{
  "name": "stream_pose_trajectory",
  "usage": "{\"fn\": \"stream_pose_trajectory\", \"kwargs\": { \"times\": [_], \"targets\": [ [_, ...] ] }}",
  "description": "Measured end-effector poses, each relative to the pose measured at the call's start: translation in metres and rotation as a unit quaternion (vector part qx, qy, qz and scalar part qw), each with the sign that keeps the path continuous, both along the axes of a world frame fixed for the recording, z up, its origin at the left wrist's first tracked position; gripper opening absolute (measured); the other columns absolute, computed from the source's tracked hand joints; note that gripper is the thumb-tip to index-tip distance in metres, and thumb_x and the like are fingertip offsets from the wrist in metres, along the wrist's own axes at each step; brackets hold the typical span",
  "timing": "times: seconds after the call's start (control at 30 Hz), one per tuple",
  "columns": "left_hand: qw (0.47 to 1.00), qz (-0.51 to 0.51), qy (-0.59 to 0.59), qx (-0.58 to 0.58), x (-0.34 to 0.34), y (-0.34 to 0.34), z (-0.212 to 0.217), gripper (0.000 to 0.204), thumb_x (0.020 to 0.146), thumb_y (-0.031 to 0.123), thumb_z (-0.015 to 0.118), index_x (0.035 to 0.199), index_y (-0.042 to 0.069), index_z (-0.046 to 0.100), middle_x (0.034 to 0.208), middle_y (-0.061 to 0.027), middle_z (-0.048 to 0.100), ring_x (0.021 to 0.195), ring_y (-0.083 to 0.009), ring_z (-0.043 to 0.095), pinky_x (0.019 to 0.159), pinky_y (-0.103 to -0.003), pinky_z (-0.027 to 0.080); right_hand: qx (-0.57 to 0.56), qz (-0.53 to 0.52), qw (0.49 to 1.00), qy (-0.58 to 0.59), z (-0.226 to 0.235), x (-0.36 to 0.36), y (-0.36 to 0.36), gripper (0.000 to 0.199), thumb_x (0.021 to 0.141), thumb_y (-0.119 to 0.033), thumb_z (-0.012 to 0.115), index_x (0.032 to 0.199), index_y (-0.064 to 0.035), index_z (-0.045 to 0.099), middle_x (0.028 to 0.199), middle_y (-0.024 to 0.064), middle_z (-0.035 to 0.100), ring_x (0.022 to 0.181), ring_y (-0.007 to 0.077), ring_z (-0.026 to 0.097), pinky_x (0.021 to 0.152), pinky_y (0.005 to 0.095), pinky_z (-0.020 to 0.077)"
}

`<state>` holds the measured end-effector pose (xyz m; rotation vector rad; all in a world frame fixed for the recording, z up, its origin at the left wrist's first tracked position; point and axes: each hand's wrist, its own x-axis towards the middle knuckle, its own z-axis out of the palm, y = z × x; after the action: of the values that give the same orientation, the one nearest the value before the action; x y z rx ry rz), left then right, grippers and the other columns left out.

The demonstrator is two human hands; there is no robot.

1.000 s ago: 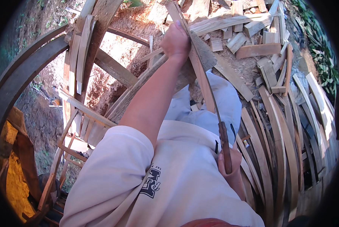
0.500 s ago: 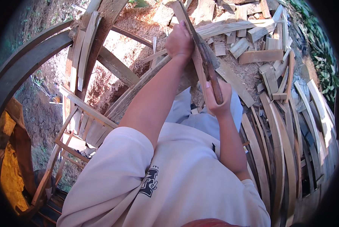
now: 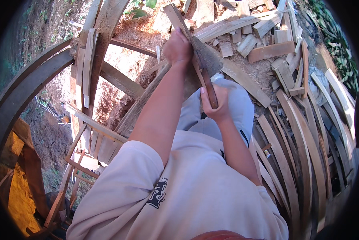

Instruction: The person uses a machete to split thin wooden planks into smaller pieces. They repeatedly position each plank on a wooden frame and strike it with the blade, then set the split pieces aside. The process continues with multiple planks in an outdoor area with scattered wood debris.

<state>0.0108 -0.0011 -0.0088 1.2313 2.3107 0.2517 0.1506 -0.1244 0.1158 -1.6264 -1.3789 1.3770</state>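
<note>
My left hand point(image 3: 178, 49), its arm stretched out, is closed around a narrow wooden piece point(image 3: 174, 16). My right hand point(image 3: 217, 102), nearer my body, grips the lower end of a long reddish-brown wooden handle point(image 3: 206, 80), with the thumb lying along its side. Handle and wooden piece run together in one slanting line between my hands. Beside them shows a broad grey, blade-like flat part point(image 3: 207, 57); whether it is joined to the handle I cannot tell. My left fingers are partly hidden behind the wood.
Wood offcuts point(image 3: 270, 52) lie on shavings at the far right. Long boards point(image 3: 295, 156) are stacked on my right. A loose plank point(image 3: 245, 82) lies beyond my knee. Thick upright timbers point(image 3: 103, 44) and a wooden frame point(image 3: 95, 124) stand on my left.
Both hands have shifted left with the wooden piece and handle. My right hand has also come a little nearer my body. Both grips stay closed.
</note>
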Motion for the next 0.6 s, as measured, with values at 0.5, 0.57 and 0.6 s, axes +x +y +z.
{"fn": "stream_pose_trajectory", "kwargs": {
  "times": [0.5, 0.57, 0.6],
  "targets": [
    [0.999, 0.021, -0.011, -0.028, 0.001, 0.004, 0.009, 0.050, 0.112, 0.042, 0.031, 0.096, 0.009, 0.065, 0.080, -0.0198, 0.072, 0.076, -0.0437, 0.070, 0.070, -0.057, 0.052, -0.028, 0.048, 0.997, -0.048, 0.037, 0.027, -0.031, 0.019, 0.096, -0.009, 0.062, 0.079, -0.0018, 0.059, 0.059, 0.0149, 0.051, 0.051, 0.0374, 0.053, 0.051, 0.0450, 0.0384],
    [0.997, 0.032, -0.041, -0.049, 0.001, 0.007, 0.025, 0.055, 0.113, 0.045, 0.026, 0.104, 0.008, 0.067, 0.087, -0.0235, 0.073, 0.086, -0.0472, 0.071, 0.078, -0.060, 0.051, -0.046, 0.072, 0.994, -0.074, 0.070, 0.040, -0.049, 0.014, 0.090, -0.003, 0.064, 0.077, -0.0005, 0.059, 0.059, 0.0159, 0.052, 0.050, 0.0365, 0.055, 0.050, 0.0427, 0.0399],
    [0.997, 0.027, -0.058, -0.052, 0.004, 0.009, 0.023, 0.056, 0.113, 0.045, 0.026, 0.104, 0.007, 0.066, 0.087, -0.0237, 0.073, 0.087, -0.0472, 0.071, 0.079, -0.060, 0.051, -0.070, 0.067, 0.991, -0.093, 0.097, 0.040, -0.058, 0.013, 0.090, -0.003, 0.063, 0.078, -0.0001, 0.059, 0.060, 0.0158, 0.052, 0.050, 0.0358, 0.055, 0.049, 0.0424, 0.0396]
  ]
}}
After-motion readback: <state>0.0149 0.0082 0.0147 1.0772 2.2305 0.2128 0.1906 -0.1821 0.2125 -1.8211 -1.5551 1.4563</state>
